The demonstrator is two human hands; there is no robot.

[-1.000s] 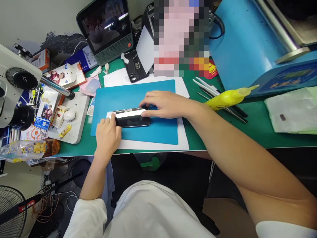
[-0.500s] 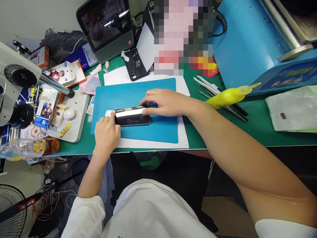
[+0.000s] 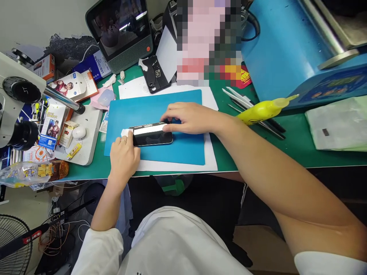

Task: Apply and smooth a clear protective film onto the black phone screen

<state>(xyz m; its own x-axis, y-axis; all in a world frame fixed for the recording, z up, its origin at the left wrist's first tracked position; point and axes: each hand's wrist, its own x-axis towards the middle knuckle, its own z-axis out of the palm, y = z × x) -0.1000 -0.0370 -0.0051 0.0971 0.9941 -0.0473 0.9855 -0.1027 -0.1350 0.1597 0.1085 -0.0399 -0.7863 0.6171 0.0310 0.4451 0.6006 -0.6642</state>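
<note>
A black smartphone [image 3: 153, 139] lies lengthwise on the blue mat [image 3: 183, 152], with a bright white reflection along its glass. My right hand [image 3: 186, 118] grips its right end, thumb on the near side of the top edge and fingers curled over the far corner. At the left end, my left hand [image 3: 124, 158] presses a small folded white wipe [image 3: 126, 132] against the phone with its fingertips. Its fingers are closed and partly hide the wipe and the phone's corner. Beyond the mat rests another black phone part [image 3: 156, 76] with camera cutouts.
A yellow squeeze bottle [image 3: 263, 111] and several thin tools lie right of my right forearm. A large blue machine [image 3: 275, 49] stands behind them. To the left are a microscope [image 3: 20, 91], small boxes and a drink bottle [image 3: 34, 172]. A smart display [image 3: 120, 34] stands at the back.
Both hands keep nearly the same hold on the phone and wipe. The view has shifted slightly, and the phone's upper edge looks a little different in the reflected light.
</note>
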